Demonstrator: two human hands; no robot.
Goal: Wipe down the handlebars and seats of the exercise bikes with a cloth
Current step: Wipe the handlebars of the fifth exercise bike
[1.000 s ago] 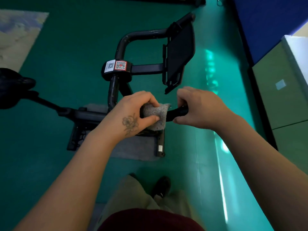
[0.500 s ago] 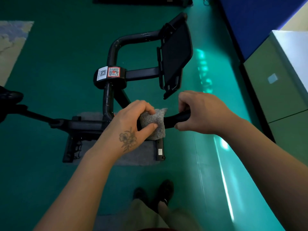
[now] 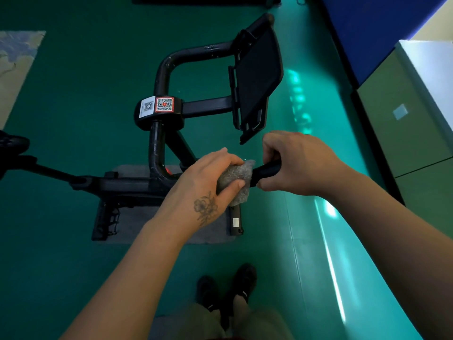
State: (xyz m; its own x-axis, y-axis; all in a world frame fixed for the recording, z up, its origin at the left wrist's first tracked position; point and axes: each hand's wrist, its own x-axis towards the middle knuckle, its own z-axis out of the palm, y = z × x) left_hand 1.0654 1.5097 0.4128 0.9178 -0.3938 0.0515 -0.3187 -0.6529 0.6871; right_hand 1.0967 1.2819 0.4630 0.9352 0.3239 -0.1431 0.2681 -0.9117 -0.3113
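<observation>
A crumpled grey fibrous cloth (image 3: 235, 178) is wrapped round the near black tubular handlebar grip (image 3: 267, 170) and held there by the left hand (image 3: 208, 187), fingers curled over the top and thumb pinching from below, so that the fabric is pressed against the bar on all sides as it is rubbed. Just beside it, the end of the same grip is clasped by the right hand (image 3: 296, 165), fingers closed round the tube, probably to steady the bar against the wiping force. The far arm of the black handlebar loop (image 3: 196, 51) lies well apart from the cloth and is judged not yet reached. A black tablet-like console (image 3: 257, 77) is mounted between the two arms. The black padded seat (image 3: 12, 143) is seen only at the left edge. The bike stands on a grey floor mat (image 3: 137, 224) on the green floor (image 3: 73, 69).
</observation>
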